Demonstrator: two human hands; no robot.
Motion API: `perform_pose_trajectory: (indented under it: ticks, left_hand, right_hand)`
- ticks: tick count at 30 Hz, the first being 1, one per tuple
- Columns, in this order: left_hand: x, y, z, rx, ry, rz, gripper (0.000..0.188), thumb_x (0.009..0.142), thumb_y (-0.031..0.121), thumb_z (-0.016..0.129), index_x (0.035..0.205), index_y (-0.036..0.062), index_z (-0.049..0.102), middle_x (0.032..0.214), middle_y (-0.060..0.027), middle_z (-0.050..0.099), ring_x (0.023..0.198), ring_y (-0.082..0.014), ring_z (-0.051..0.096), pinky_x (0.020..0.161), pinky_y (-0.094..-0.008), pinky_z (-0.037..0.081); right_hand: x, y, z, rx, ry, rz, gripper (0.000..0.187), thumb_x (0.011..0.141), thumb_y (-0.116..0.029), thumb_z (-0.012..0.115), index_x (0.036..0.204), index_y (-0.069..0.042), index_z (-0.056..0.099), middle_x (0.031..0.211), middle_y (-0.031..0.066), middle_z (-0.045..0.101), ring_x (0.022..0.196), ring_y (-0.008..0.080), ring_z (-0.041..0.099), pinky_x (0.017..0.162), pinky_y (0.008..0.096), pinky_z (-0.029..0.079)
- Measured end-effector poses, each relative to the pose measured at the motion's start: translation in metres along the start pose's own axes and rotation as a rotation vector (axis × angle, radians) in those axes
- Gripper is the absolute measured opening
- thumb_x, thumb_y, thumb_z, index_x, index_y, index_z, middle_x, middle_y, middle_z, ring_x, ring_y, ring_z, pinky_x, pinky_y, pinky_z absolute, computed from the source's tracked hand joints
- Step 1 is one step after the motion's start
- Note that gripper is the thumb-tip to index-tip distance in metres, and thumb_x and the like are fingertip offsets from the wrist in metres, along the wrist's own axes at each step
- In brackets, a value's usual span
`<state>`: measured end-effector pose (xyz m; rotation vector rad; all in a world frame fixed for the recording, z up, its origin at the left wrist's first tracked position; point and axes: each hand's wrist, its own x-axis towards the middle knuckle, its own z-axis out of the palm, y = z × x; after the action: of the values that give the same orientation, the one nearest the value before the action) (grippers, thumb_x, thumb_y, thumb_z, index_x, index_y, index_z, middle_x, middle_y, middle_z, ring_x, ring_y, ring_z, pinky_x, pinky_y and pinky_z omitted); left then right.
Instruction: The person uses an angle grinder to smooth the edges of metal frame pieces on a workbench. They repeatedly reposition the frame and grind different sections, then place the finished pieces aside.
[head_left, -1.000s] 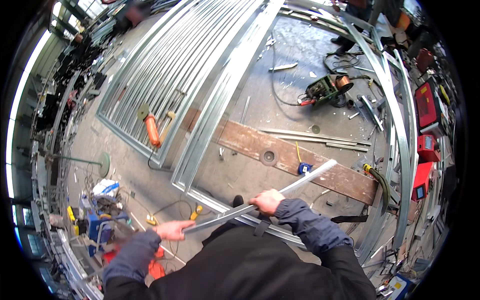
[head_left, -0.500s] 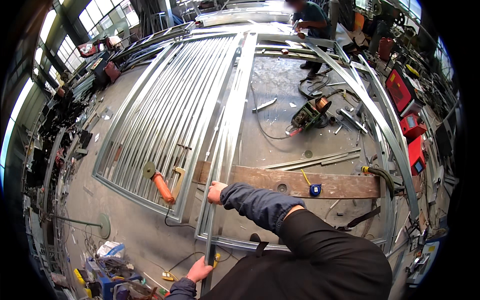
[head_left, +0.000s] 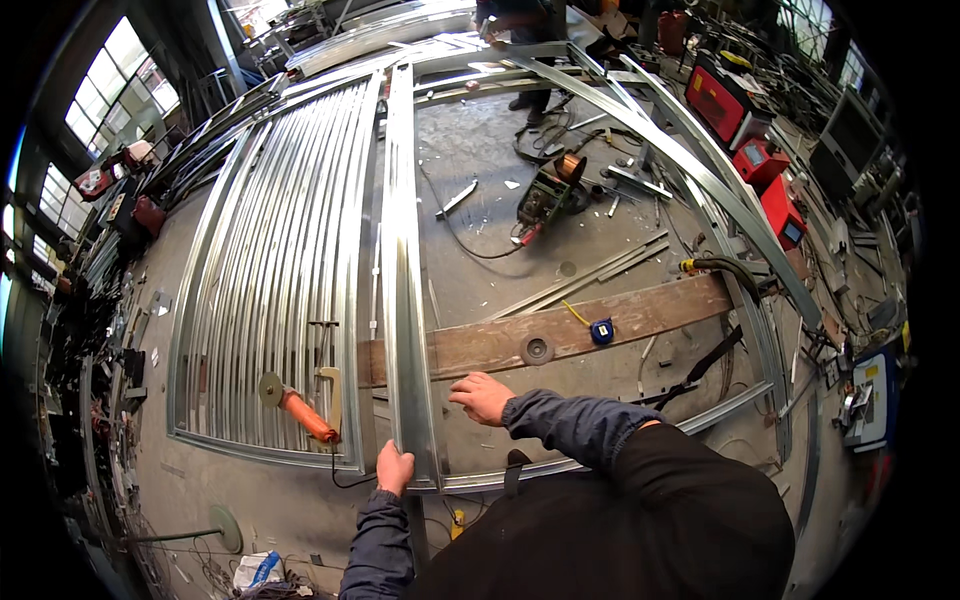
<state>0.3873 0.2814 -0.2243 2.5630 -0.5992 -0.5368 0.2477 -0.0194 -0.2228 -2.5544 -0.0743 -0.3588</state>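
My left hand (head_left: 395,468) is closed at the near end of a long silver metal bar (head_left: 403,280), which lies lengthwise along the frame's side member. My right hand (head_left: 482,398) hovers right of that bar, its fingers loosely bent and apart, with nothing in them. Left of the bar is a metal frame panel (head_left: 180,350) filled with parallel slats. An orange-bodied angle grinder (head_left: 308,415) rests on the slats, beside a tan, hook-shaped piece (head_left: 332,395). A brown wooden plank (head_left: 640,308) crosses beyond my right hand, carrying a blue tape measure (head_left: 600,331) and a round disc (head_left: 537,349).
A wire feeder with a copper spool (head_left: 548,195) stands on the floor, its cable trailing. Loose metal strips (head_left: 590,275) lie nearer. Red machines (head_left: 725,105) stand at the right. Another person (head_left: 520,20) works at the far end. A cord runs from the grinder.
My right hand has let go of the bar and moved right. My left hand has moved up and forward along the near end. The bar now sits against the frame member.
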Motion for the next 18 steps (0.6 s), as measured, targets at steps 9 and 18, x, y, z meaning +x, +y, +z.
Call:
perform_pose_trajectory:
  ticks: [9, 18]
  left_hand:
    - [0.068, 0.031, 0.002, -0.116, -0.02, 0.069, 0.07, 0.081, 0.02, 0.079, 0.142, -0.0031, 0.054, 0.126, -0.0283, 0.07, 0.117, -0.0433, 0.068, 0.099, -0.0471, 0.055]
    - [-0.025, 0.044, 0.003, 0.107, 0.143, -0.055, 0.093, 0.077, 0.021, 0.081, 0.156, -0.0026, 0.039, 0.145, -0.0294, 0.059, 0.134, -0.0444, 0.057, 0.113, -0.0472, 0.046]
  right_hand:
    - [-0.359, -0.032, -0.093, -0.132, 0.078, 0.802, 0.045, 0.08, -0.01, 0.068, 0.125, -0.01, 0.07, 0.128, 0.0117, 0.066, 0.124, 0.0356, 0.059, 0.109, 0.0474, 0.046]
    - [-0.503, -0.01, -0.152, -0.233, 0.451, 1.194, 0.057, 0.083, -0.01, 0.071, 0.138, -0.006, 0.059, 0.136, 0.0176, 0.058, 0.127, 0.0421, 0.052, 0.111, 0.0501, 0.044]
